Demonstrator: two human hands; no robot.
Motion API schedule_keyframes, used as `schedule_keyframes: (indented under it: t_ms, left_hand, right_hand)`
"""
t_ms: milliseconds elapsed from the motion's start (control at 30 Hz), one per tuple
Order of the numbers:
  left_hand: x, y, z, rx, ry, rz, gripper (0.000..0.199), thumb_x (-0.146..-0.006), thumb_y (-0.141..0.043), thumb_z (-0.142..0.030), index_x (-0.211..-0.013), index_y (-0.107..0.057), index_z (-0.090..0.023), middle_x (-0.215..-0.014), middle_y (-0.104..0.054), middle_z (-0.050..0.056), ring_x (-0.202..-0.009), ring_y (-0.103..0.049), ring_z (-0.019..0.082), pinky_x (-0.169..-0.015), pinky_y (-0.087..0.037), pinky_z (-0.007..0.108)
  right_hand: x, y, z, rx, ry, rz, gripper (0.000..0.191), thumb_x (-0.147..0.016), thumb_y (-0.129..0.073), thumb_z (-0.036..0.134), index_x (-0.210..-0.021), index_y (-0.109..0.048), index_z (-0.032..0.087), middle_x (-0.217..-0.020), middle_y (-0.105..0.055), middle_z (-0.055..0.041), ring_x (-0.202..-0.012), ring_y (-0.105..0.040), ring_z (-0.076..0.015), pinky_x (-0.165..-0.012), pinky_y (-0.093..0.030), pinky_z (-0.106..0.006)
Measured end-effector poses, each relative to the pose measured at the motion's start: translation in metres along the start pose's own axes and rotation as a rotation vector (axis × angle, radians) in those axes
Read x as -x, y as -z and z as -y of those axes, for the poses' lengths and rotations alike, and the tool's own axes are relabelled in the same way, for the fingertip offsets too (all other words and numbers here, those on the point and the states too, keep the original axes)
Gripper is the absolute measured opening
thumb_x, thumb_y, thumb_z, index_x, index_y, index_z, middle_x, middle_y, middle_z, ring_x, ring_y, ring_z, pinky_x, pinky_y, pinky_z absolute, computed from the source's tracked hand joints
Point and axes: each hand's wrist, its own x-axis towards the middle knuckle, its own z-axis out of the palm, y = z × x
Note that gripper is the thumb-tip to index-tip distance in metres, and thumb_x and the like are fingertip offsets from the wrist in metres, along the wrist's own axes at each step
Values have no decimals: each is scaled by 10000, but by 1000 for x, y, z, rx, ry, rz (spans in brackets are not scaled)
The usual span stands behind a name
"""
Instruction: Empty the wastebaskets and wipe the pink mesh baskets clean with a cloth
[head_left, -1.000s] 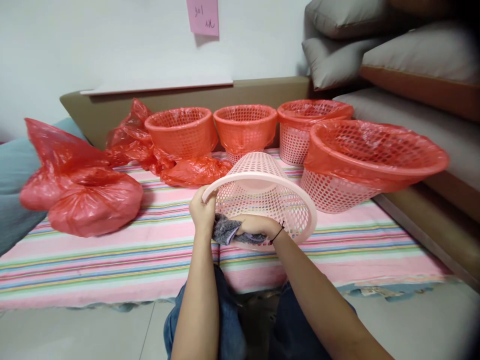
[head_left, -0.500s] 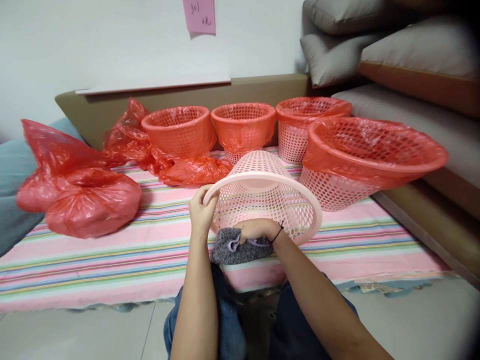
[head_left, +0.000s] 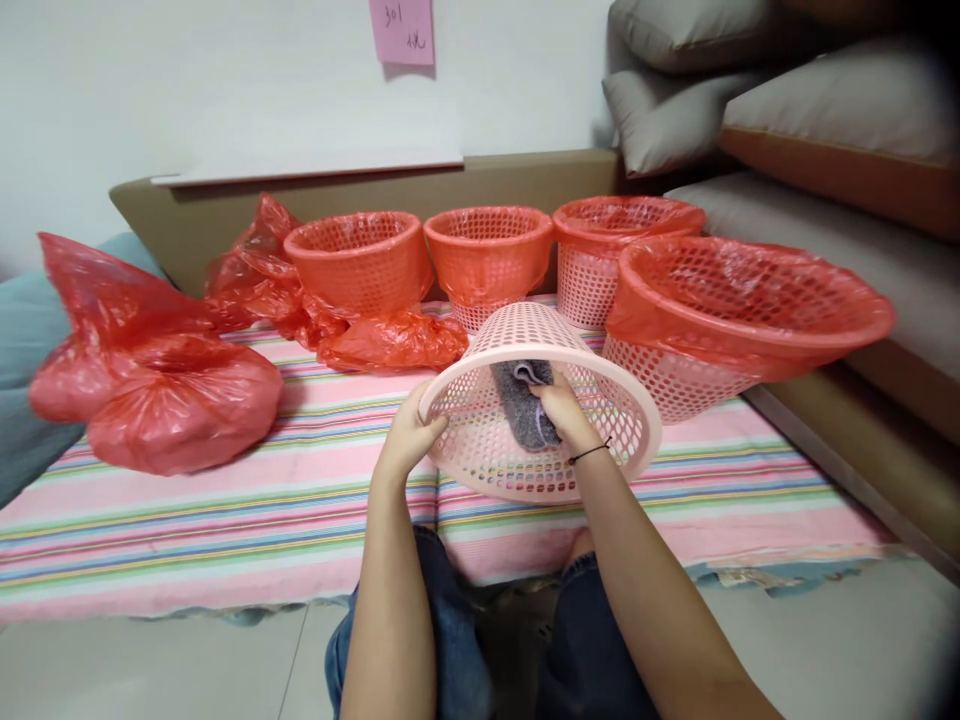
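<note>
A pale pink mesh plastic basket [head_left: 517, 480] lies tipped on its side, its mouth facing me. My left hand [head_left: 412, 430] grips the left of its rim, thumb inside. Inside the basket, my right hand [head_left: 562, 405] is closed on a folded grey cloth [head_left: 525, 410] with a lilac edge, held near the inner wall. A thin dark cord circles my right wrist. Some of the right fingers are hidden by the cloth.
Behind stand several baskets lined with red bags, among them a large one [head_left: 682, 370] at right. Red plastic bags [head_left: 180, 400] sit at left on the striped cloth [head_left: 315, 520]. Grey cushions [head_left: 840, 110] are stacked at the right; a pink note [head_left: 403, 30] hangs on the wall.
My right hand has carried the grey cloth from the basket's front rim forward into its inside. The basket has shifted slightly right, with my left hand still on its rim.
</note>
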Motion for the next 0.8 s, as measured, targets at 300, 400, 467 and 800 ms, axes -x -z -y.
schedule_keyframes:
  t_ms: [300, 400, 467, 800]
  left_hand:
    - [-1, -1, 0, -112, 34, -299, 263, -746, -625, -276, -979, -681, -168, -957, -736, 57, -883, -669, 216, -846, -516, 337]
    - [-5, -10, -6, -38, 12, -313, 293, -734, -659, -301, -996, -675, -171, -994, -729, 55, -909, -665, 204, -838, -507, 306]
    - [-5, -16, -9, -113, 54, -273, 199, -740, -660, -311, -867, -690, -162, -822, -714, 25, -782, -644, 189, -756, -495, 287]
    - [-3, -28, -14, -61, 73, -338, 191, -767, -656, -316, -876, -722, -174, -841, -740, 18, -798, -655, 186, -767, -486, 278]
  right_hand:
    - [-9, 1, -7, 118, 30, -216, 494, -754, -534, 205, -1242, -606, 180, -1231, -680, -83, -1218, -566, -240, -1106, -394, -448]
    - [-9, -1, -6, 172, 2, -238, 491, -778, -497, 206, -1255, -600, 155, -1282, -645, -116, -1265, -532, -252, -1130, -356, -459]
    - [-9, -1, -5, 216, -17, -257, 498, -786, -469, 204, -1264, -596, 142, -1318, -620, -135, -1290, -512, -258, -1146, -328, -469]
    - [-17, -6, -17, 361, 150, -359, 469, -839, -397, 213, -1243, -628, 160, -1309, -633, -113, -1347, -456, -241, -1192, -239, -470]
